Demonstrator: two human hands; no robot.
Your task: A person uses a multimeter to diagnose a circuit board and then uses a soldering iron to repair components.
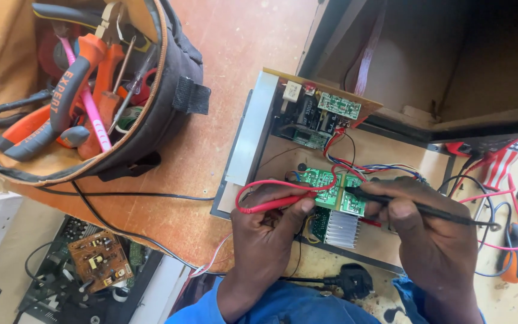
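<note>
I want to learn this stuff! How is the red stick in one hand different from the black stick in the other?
The red probe is red and sits in the left hand; the black probe is black and sits in the right hand. The red probe comes in from the left, the black one from the right. Both are thin, trail a wire, and point at the green circuit board.

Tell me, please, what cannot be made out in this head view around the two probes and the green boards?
- Red probe tip: hidden by the left hand.
- Black probe tip's contact point on the green boards: too small to tell.
- Inside of the dark cabinet: in shadow, cut off by the top edge.
- Tool bag contents: overlapping, partly cut off.
</note>
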